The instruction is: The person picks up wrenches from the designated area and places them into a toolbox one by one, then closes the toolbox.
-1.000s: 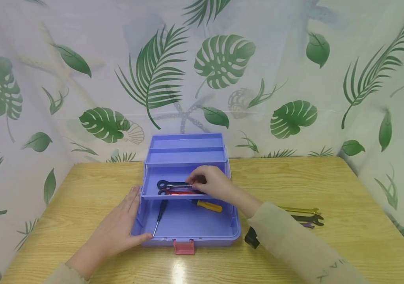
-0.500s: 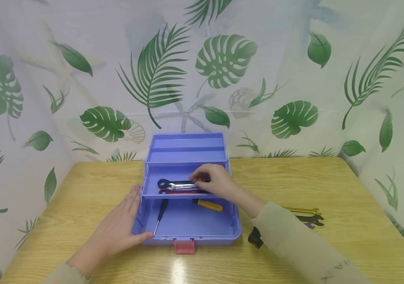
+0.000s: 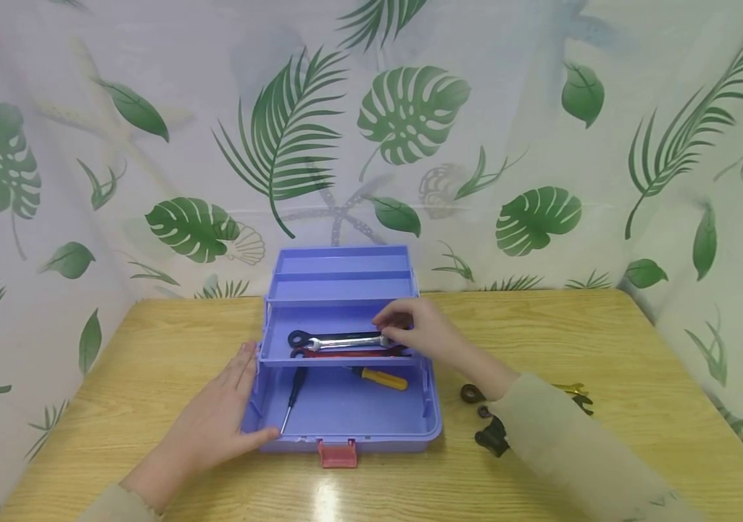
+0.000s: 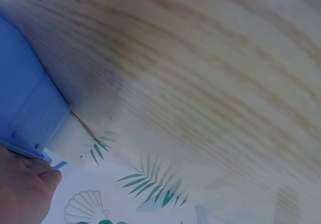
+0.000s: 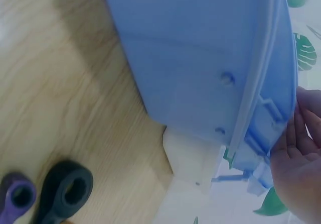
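A blue toolbox [image 3: 358, 415] stands with its stepped trays raised. In its lower tray lie a silver wrench [image 3: 348, 343], a black wrench [image 3: 335, 336] and a red wrench [image 3: 351, 354], side by side. My right hand [image 3: 426, 335] hovers over the tray's right end, fingers loosely bent, thumb tip right at the silver wrench's right end. The left hand [image 3: 214, 417] rests with straight fingers along the toolbox's left side, thumb by the front rim. On the toolbox floor are a black-handled screwdriver [image 3: 296, 388] and a yellow-handled tool [image 3: 384, 378], partly under the tray.
Right of the toolbox, a black ring-ended wrench [image 3: 472, 394], a small black object [image 3: 491, 437] and a yellow wrench [image 3: 570, 388] lie on the wooden table, partly covered by the right sleeve. A pink latch [image 3: 338, 454] hangs at the front. Leaf-printed sheets surround the table.
The silver wrench has come to lie in the tray, and my right hand has slid right along it to its end. More tools show beside the sleeve. My left hand stays put.
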The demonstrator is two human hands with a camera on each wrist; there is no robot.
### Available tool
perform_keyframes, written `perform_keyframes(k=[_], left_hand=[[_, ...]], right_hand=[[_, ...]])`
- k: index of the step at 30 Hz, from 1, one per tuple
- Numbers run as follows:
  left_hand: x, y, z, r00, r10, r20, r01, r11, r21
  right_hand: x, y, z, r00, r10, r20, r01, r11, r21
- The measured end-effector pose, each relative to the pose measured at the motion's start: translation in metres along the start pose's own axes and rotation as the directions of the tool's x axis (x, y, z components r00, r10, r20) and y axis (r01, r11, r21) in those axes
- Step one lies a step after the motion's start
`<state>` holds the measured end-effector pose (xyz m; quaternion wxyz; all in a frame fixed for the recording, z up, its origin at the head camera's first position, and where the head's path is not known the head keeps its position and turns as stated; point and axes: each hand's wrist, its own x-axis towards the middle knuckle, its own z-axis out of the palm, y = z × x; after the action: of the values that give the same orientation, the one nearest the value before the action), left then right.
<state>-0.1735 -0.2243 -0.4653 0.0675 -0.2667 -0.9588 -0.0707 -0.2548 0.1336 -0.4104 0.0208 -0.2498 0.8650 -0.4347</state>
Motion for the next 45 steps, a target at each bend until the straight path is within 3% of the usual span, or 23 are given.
perform_keyframes(k=[13, 24, 45], left_hand=[[0.0, 0.002, -0.003, 1.0, -0.004, 0.009, 0.003, 1.0, 0.016], [0.0, 0.002, -0.002, 1.0, -0.007, 0.012, 0.007, 1.0, 0.005], [0.001, 0.001, 0.001, 1.0, -0.013, 0.012, 0.013, 1.0, -0.011]], right_hand=[[-0.018, 0.014, -0.021, 0.998, -0.007, -0.057, 0.005, 0.999, -0.033], [-0.042, 0.027, -0.04, 0.993, 0.043, -0.11, -0.051, 0.996, -0.072], [-0.087, 0.072, -0.056, 0.985, 0.098, -0.139, -0.121, 0.978, -0.171]])
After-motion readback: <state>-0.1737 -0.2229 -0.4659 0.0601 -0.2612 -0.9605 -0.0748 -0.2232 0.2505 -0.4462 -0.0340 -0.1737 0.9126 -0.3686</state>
